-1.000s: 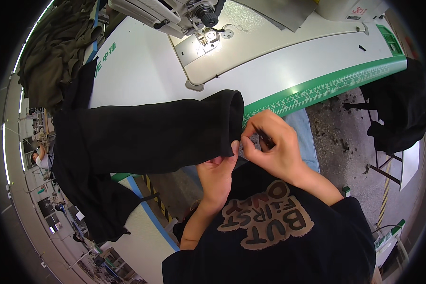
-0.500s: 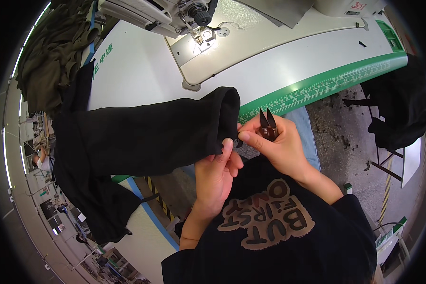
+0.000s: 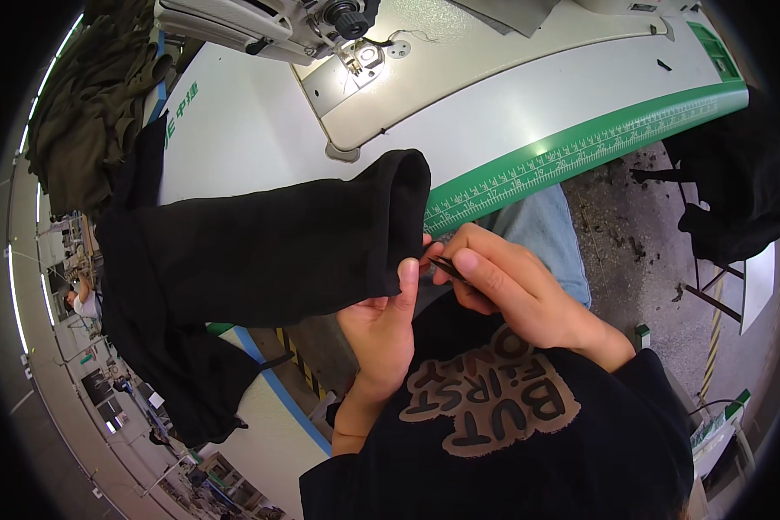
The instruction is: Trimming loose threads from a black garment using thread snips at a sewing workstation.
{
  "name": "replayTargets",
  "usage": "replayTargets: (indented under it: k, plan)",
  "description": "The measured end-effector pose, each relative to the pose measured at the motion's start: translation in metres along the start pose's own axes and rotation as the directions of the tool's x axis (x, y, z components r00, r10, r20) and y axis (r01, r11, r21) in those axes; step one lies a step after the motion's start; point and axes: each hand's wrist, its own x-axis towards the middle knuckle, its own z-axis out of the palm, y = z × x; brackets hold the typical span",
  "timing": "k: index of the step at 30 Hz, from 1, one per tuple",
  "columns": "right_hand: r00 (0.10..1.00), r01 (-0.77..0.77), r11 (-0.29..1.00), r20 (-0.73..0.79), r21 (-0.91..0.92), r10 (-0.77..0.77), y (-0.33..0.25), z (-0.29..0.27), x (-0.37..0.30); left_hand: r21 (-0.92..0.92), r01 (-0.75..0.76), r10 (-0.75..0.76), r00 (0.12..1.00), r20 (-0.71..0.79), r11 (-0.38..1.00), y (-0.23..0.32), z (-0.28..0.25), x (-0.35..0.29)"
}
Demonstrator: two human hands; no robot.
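Note:
A black garment (image 3: 260,247) lies across the table edge, its tube-shaped end opening toward my hands. My left hand (image 3: 380,338) grips the lower edge of that opening, thumb on the outside and fingers partly hidden by the cloth. Closed around small dark thread snips (image 3: 445,268), my right hand (image 3: 524,290) is just right of the opening. The blades point left, toward the fingers of my left hand at the hem. Whether a thread lies between the blades is too small to tell.
A lit sewing machine (image 3: 260,24) stands on the white table (image 3: 243,130), beyond the garment. Along the near edge runs a green ruler strip (image 3: 563,156). Dark olive cloth (image 3: 95,113) is piled at the left. More black fabric (image 3: 737,191) hangs at the right over a stand.
The snips have swung from pointing upward in my right hand to pointing left at the hem, with my fingers now wrapped around them. My left hand and the garment have shifted slightly left.

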Motion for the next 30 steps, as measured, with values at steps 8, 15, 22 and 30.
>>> replayTargets:
  k: [8, 15, 22, 30]
  plan:
    - [0.999, -0.033, 0.996, -0.035, -0.08, 0.03, -0.002, 0.003, 0.002, 0.124, -0.079, 0.079, 0.997, 0.001, 0.989, 0.0, 0.0, 0.001]
    - [0.998, -0.035, 0.99, -0.055, -0.138, 0.028, -0.002, 0.004, 0.004, 0.164, -0.087, 0.089, 0.996, -0.006, 0.983, 0.001, 0.0, 0.0]
    - [0.996, -0.019, 0.992, -0.089, -0.121, 0.008, 0.001, 0.008, 0.004, 0.175, -0.091, 0.095, 0.995, -0.015, 0.98, -0.001, -0.004, 0.0]
    - [0.989, -0.004, 0.986, -0.145, -0.164, -0.02, 0.006, 0.013, 0.004, 0.188, -0.113, 0.115, 0.993, 0.001, 0.976, -0.001, -0.008, -0.001]
